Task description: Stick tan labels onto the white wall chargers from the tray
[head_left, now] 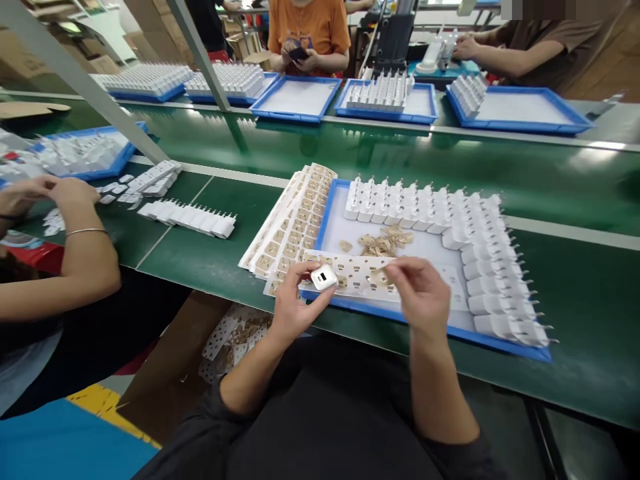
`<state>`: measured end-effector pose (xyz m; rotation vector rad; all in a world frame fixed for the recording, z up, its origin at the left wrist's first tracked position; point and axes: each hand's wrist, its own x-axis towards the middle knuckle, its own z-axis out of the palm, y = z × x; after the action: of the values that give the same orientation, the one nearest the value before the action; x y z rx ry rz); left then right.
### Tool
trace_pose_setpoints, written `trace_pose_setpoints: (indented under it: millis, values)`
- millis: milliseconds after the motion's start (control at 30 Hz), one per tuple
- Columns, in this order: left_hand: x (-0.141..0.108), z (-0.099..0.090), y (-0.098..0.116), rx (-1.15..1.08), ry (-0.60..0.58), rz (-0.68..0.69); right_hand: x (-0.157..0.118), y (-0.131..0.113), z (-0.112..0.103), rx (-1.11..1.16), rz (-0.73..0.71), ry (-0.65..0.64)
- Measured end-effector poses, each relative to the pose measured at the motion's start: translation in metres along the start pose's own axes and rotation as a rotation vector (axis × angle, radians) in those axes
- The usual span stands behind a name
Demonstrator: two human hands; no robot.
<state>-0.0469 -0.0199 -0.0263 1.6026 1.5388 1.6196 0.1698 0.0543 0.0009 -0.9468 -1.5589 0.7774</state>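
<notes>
My left hand (295, 303) holds a small white charger (324, 277) between thumb and fingers, its face with a dark port turned up. My right hand (423, 293) is pinched at a small tan piece (381, 275) over a perforated sticker sheet (357, 267). That sheet lies across the near left part of a blue-rimmed tray (370, 308). Inside the tray, a pile of tan pieces (385, 241) sits behind the sheet. White chargers with pins up (400, 203) line the tray's far side, and more (495, 283) line its right side.
Stacked sticker sheets (295, 227) lie left of the tray. Farther left are a row of white chargers (187, 219) and a co-worker's hands (70, 193). Beyond the green belt (280, 147) stand several blue trays (295, 99). A box of scraps (240, 333) is below the table edge.
</notes>
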Motion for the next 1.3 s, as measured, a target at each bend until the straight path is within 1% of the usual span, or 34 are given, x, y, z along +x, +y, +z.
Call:
trace_pose_setpoints:
  millis: [33, 67, 100, 133, 167, 233, 267, 367, 400, 433, 500, 567, 600, 667, 700, 733, 767, 833, 900, 967, 1033, 1133, 1233, 1300]
  values:
    - [0.004, -0.006, -0.003, 0.008, 0.026, -0.026, 0.008, 0.009, -0.006, -0.112, 0.059, 0.087]
    - [0.010, -0.014, -0.008, 0.031, 0.057, -0.046, 0.015, 0.018, -0.011, -0.234, 0.097, 0.116]
    - [0.018, -0.023, -0.013, 0.067, 0.094, -0.062, 0.022, 0.028, -0.016, -0.369, 0.118, 0.092]
    - [0.026, -0.033, -0.019, 0.119, 0.134, -0.075, 0.027, 0.036, -0.019, -0.493, 0.120, 0.036]
    - [0.035, -0.045, -0.027, 0.186, 0.177, -0.087, 0.031, 0.044, -0.021, -0.581, 0.096, 0.001]
    - [0.053, -0.071, -0.046, 0.353, 0.242, -0.109, 0.034, 0.055, -0.023, -0.637, 0.034, -0.027]
    - [0.060, -0.084, -0.057, 0.439, 0.251, -0.119, 0.034, 0.057, -0.023, -0.638, 0.005, -0.029]
    - [0.077, -0.119, -0.093, 0.704, 0.208, -0.172, 0.029, 0.060, -0.020, -0.623, -0.048, -0.041]
    - [0.080, -0.129, -0.105, 0.772, 0.214, -0.168, 0.028, 0.059, -0.019, -0.629, -0.055, -0.052]
    - [0.083, -0.137, -0.116, 0.814, 0.236, -0.141, 0.028, 0.059, -0.018, -0.640, -0.061, -0.063]
    - [0.088, -0.151, -0.134, 0.826, 0.303, -0.049, 0.028, 0.057, -0.017, -0.674, -0.077, -0.074]
    - [0.091, -0.158, -0.144, 0.804, 0.345, -0.003, 0.028, 0.055, -0.016, -0.703, -0.098, -0.085]
    - [0.092, -0.158, -0.145, 0.796, 0.350, 0.003, 0.028, 0.053, -0.014, -0.706, -0.111, -0.100]
    - [0.092, -0.151, -0.136, 0.788, 0.332, 0.012, 0.028, 0.047, -0.005, -0.679, -0.142, -0.171]
    - [0.091, -0.144, -0.128, 0.783, 0.300, 0.025, 0.027, 0.044, 0.002, -0.651, -0.159, -0.226]
    - [0.091, -0.134, -0.117, 0.770, 0.242, 0.039, 0.027, 0.040, 0.010, -0.623, -0.176, -0.291]
    - [0.090, -0.122, -0.105, 0.750, 0.167, 0.053, 0.027, 0.037, 0.019, -0.601, -0.189, -0.355]
    - [0.090, -0.097, -0.081, 0.666, -0.053, 0.070, 0.027, 0.031, 0.041, -0.615, -0.205, -0.477]
    - [0.091, -0.072, -0.059, 0.587, -0.231, 0.078, 0.029, 0.027, 0.060, -0.678, -0.202, -0.538]
    - [0.092, -0.053, -0.045, 0.535, -0.361, 0.081, 0.031, 0.026, 0.072, -0.711, -0.190, -0.578]
    - [0.093, -0.041, -0.036, 0.485, -0.460, 0.062, 0.033, 0.027, 0.076, -0.697, -0.171, -0.595]
    - [0.094, -0.033, -0.031, 0.360, -0.556, -0.053, 0.034, 0.027, 0.071, -0.573, -0.133, -0.569]
    - [0.094, -0.031, -0.030, 0.190, -0.604, -0.210, 0.032, 0.024, 0.064, -0.425, -0.137, -0.534]
    - [0.093, -0.029, -0.031, 0.059, -0.614, -0.307, 0.030, 0.021, 0.063, -0.393, -0.209, -0.516]
